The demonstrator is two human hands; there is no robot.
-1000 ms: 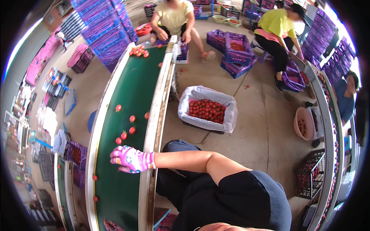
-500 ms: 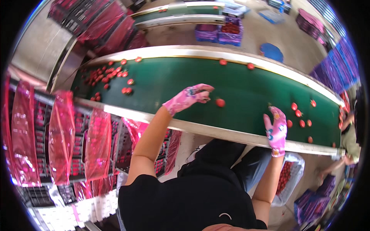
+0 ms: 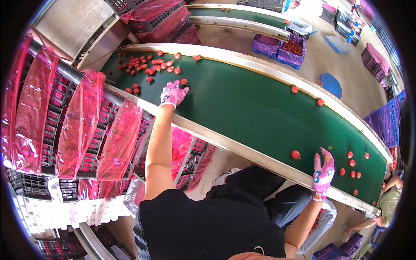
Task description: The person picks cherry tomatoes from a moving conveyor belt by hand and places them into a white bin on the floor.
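Observation:
My hands wear pink flower-patterned gloves over a green conveyor belt [image 3: 234, 108]. Out to the left, my left hand [image 3: 173, 94] has its fingers curled round a small red tomato [image 3: 184, 81] at the fingertips. Just beyond it lies a loose cluster of tomatoes [image 3: 141, 64] at the belt's left end. My right hand [image 3: 323, 174] hovers at the near edge on the right, thumb and fingers apart, nothing visible in it. To its left sits a single tomato [image 3: 295, 154]; several more tomatoes [image 3: 352, 163] lie to its right. A green stem piece [image 3: 330, 147] rests by its fingertips.
Stacked black crates under pink film [image 3: 86, 130] stand close on the left. White rails [image 3: 251, 167] edge the belt. Across it are a purple-lined crate of tomatoes [image 3: 291, 54] and a blue round object [image 3: 330, 84]. Another person [image 3: 392, 199] is at the far right.
My left hand has swung left from mid-belt to a tomato by the cluster. My right hand stays near the belt's near edge. The whole view has shifted and turned with my head.

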